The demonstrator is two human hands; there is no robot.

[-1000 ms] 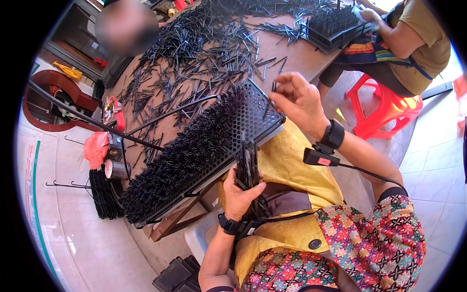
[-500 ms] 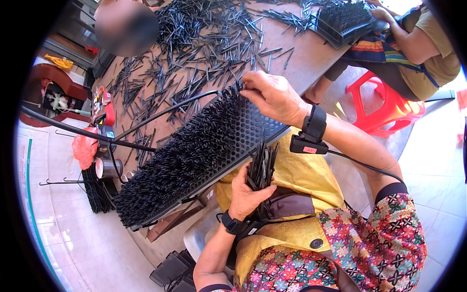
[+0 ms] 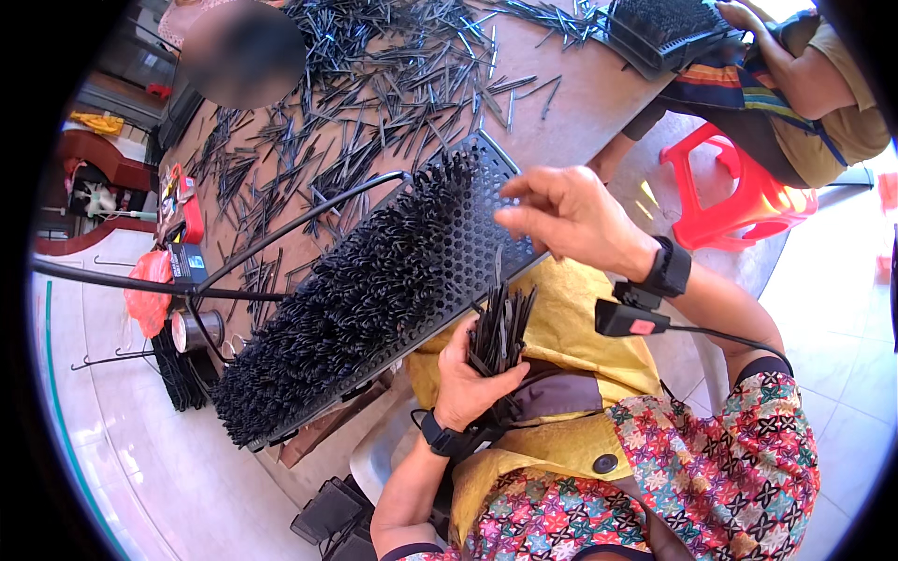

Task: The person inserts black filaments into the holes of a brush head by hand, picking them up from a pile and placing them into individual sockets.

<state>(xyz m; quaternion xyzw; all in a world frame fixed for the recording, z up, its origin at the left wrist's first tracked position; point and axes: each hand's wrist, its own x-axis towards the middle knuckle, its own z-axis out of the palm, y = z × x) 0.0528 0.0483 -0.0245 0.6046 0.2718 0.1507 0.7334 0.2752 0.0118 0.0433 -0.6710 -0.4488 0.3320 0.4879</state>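
Note:
My left hand (image 3: 470, 381) is wrapped round an upright bundle of thin black strips (image 3: 501, 327) in front of the yellow apron. Beside it slants a long black perforated board (image 3: 482, 178). Dense looped black strips (image 3: 346, 299) stand up from most of it, while rows of bare holes show at its far right end and along its near edge. My right hand (image 3: 572, 217) hovers just right of that bare end. Its thumb and forefinger are apart, with nothing visible between them; the other fingers are partly hidden.
Loose black strips (image 3: 374, 103) litter the brown table (image 3: 585, 98). A bent black rod (image 3: 309, 221) crosses above the board. At the upper right a person's hand (image 3: 739, 16) is at another bristled board (image 3: 645, 56), near a red stool (image 3: 697, 220). A tin (image 3: 195, 329) stands left.
My right hand has come off the board's far end and drawn back right, its pinch now loosened. My left hand keeps the bundle in nearly the same place.

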